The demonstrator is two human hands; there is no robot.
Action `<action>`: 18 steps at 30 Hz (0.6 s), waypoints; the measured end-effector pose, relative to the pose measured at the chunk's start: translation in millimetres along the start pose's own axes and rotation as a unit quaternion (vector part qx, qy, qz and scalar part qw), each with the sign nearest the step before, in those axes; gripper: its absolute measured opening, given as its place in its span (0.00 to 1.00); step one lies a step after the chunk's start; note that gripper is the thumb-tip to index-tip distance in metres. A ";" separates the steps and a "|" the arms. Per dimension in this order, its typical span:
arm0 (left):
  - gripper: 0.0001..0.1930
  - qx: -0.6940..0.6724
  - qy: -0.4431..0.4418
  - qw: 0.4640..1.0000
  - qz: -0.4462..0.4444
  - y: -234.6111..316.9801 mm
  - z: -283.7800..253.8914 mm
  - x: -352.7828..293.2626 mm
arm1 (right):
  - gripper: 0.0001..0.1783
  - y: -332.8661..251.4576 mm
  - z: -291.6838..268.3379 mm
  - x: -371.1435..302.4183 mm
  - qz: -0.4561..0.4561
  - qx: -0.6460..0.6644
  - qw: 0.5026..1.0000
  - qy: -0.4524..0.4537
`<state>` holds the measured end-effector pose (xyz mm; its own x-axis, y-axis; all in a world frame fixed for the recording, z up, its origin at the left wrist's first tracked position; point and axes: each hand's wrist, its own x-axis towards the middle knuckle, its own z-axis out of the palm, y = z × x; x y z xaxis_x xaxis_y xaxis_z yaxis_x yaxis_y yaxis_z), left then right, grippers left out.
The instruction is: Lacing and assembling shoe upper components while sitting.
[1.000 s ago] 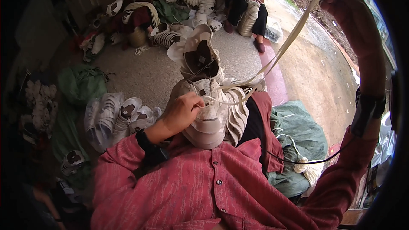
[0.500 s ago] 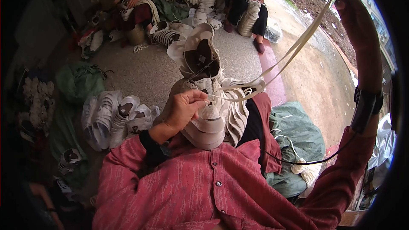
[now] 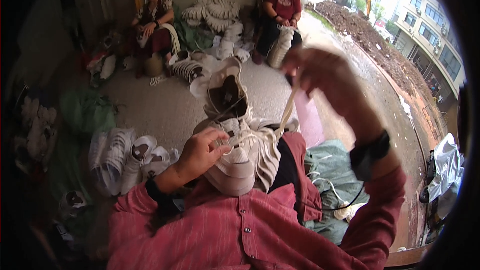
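A white and beige sneaker lies toe toward me in my lap, atop a stack of nested sneakers fanning out to its right. My left hand curls over the sneaker's left side, thumb and fingers closed at the lacing. Raised at the upper right, my right hand is smeared by motion. It grips the cream shoelace, which runs down to the sneaker's eyelets. Beyond, the opening of another sneaker shows a dark insole. A thin dark strand crosses near it.
Stacked sneakers in clear plastic stand on the floor at left, near a green sack. Another green sack with cord on it lies at my right. Two people sit at the back, a pile of pale shoe parts between them.
My right hand has come down and inward from the far upper right, and the lace is less stretched out. My left hand stays at the sneaker, fingers slightly loosened. The view has tilted up.
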<state>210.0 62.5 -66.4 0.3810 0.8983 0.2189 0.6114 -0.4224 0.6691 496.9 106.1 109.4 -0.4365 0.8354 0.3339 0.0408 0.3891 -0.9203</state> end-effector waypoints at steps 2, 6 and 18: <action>0.14 -0.167 0.123 0.976 0.072 12.0 -7.4 9.6 | 0.14 18.8 37.8 -5.0 0.082 0.094 0.992 -0.011; 0.17 -0.406 0.091 0.908 0.044 58.3 -36.0 23.6 | 0.16 44.4 69.7 -11.1 0.144 0.122 0.981 -0.054; 0.11 -0.386 0.121 0.913 0.060 46.7 -37.0 42.4 | 0.14 57.7 83.1 -0.6 0.149 0.103 0.979 -0.090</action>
<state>229.0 85.3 0.5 0.1920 0.8909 0.4116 -0.1302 -0.3925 0.9105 424.8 95.7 39.1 -0.5856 0.8104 0.0190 0.0165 0.0354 -0.9992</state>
